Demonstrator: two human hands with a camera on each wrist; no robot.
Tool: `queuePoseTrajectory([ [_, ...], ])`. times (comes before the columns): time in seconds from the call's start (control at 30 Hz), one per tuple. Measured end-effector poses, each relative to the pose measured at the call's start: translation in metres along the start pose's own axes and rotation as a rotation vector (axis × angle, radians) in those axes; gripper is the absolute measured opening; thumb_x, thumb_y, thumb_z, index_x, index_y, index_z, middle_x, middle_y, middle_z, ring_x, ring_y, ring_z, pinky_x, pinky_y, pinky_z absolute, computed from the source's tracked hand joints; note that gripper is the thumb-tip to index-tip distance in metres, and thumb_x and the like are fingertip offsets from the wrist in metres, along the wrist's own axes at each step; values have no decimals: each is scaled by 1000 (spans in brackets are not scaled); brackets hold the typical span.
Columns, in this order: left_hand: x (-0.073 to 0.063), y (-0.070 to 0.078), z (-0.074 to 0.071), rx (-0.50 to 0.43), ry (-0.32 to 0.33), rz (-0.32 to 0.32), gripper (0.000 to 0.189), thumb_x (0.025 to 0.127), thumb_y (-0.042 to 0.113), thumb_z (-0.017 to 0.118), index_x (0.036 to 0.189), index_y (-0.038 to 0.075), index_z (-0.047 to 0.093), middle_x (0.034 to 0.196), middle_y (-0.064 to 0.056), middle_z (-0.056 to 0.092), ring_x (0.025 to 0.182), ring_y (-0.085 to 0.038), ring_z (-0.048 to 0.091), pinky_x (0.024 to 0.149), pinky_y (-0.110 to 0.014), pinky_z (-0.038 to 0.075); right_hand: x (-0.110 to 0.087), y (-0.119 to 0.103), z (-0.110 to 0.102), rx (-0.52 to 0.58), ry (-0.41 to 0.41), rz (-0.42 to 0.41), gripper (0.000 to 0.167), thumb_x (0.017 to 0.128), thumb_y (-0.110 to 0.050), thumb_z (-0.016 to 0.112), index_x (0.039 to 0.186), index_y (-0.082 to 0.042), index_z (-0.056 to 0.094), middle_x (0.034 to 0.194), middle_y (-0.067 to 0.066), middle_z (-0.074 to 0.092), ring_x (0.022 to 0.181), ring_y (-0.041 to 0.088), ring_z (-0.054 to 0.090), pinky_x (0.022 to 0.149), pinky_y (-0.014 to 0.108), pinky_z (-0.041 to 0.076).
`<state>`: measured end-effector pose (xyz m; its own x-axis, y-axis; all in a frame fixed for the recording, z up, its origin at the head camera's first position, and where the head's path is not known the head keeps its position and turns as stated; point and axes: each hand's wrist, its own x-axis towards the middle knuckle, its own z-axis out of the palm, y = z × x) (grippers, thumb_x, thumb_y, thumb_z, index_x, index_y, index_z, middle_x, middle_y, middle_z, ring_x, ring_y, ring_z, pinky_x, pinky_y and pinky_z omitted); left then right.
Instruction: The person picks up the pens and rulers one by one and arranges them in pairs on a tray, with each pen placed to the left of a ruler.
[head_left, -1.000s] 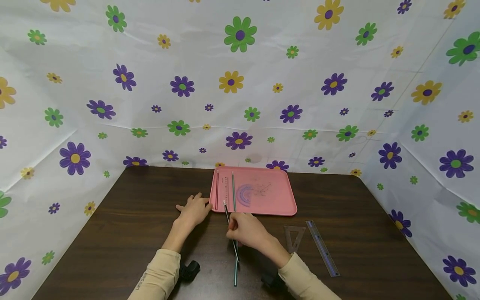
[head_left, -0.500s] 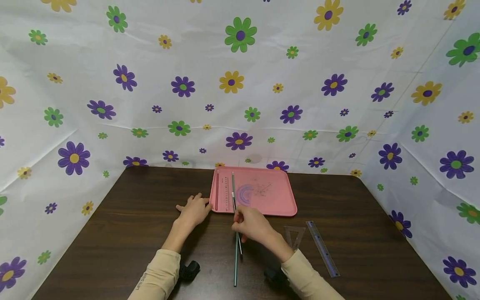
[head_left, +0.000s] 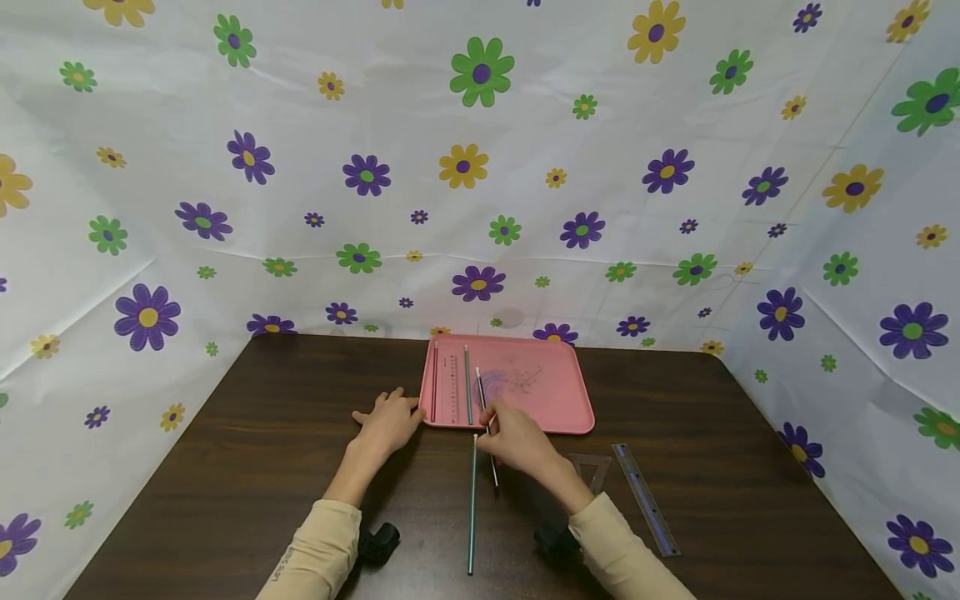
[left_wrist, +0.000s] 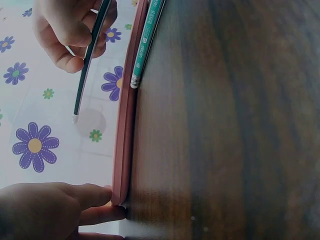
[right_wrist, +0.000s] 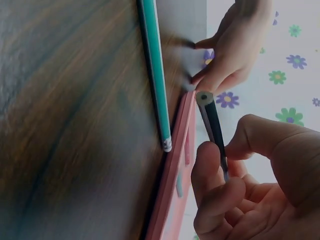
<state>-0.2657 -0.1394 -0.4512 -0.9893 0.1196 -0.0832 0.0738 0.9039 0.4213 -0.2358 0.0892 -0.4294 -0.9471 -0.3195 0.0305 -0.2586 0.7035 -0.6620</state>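
My right hand (head_left: 517, 437) pinches a dark pencil (head_left: 481, 385) between thumb and fingers, over the front edge of a pink tray (head_left: 558, 408). The right wrist view shows the unsharpened end of this pencil (right_wrist: 213, 120). My left hand (head_left: 388, 421) touches the tray's front left corner with extended fingers. Inside the tray lie a dark red pencil (head_left: 435, 383), a clear ruler (head_left: 453, 390), a green pencil (head_left: 468, 385) and a purplish protractor (head_left: 495, 382), partly hidden by the held pencil and hand. Another green pencil (head_left: 472, 508) lies on the table before the tray, eraser end toward it.
Right of my right hand, a clear set square (head_left: 592, 468) lies on the dark wooden table (head_left: 262, 433), partly covered by the forearm. A longer ruler (head_left: 647, 500) lies beside it. Flowered cloth (head_left: 405, 183) hangs behind and along the sides.
My right hand has carried the dark pencil rightward and slightly forward, from across the table's green pencil to right of the tray's green pencil. The left hand stays at the tray corner.
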Motion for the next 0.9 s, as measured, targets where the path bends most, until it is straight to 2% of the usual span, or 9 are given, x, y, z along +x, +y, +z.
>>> queuePoseTrajectory([
  [0.2, 0, 0, 1, -1, 4, 1, 43, 103, 32, 49, 135, 8, 62, 153, -25, 41, 142, -53, 32, 95, -89, 16, 5, 8, -1, -51, 46, 7, 34, 77, -12, 73, 107, -5, 60, 76, 1, 54, 63, 11, 49, 55, 24, 39],
  [0.3, 0, 0, 1, 1, 5, 4, 43, 103, 32, 49, 136, 8, 62, 153, -25, 41, 142, -53, 32, 95, -89, 16, 7, 12, -2, -44, 48, 16, 39, 77, -11, 74, 113, -4, 59, 79, 2, 54, 66, 12, 49, 57, 24, 39],
  [0.43, 0, 0, 0, 5, 11, 11, 42, 103, 32, 50, 135, 8, 62, 153, -26, 41, 141, -53, 32, 95, -89, 17, 10, 18, -3, -35, 60, 30, 46, 76, -9, 74, 119, -1, 58, 84, 6, 55, 71, 14, 49, 60, 26, 41],
  [0.63, -1, 0, 0, 2, 8, 10, 42, 103, 32, 50, 136, 8, 62, 153, -26, 41, 141, -53, 32, 95, -89, 16, 13, 24, -5, -30, 82, 54, 54, 76, -8, 76, 126, -1, 57, 100, 11, 55, 86, 20, 52, 69, 31, 46],
  [0.9, 0, -1, 2, 6, 9, 5, 42, 103, 32, 49, 135, 8, 62, 153, -26, 41, 141, -53, 32, 95, -89, 17, 21, 34, -9, -23, 127, 71, 56, 77, -7, 70, 131, 1, 58, 99, 12, 52, 82, 20, 50, 64, 29, 41],
])
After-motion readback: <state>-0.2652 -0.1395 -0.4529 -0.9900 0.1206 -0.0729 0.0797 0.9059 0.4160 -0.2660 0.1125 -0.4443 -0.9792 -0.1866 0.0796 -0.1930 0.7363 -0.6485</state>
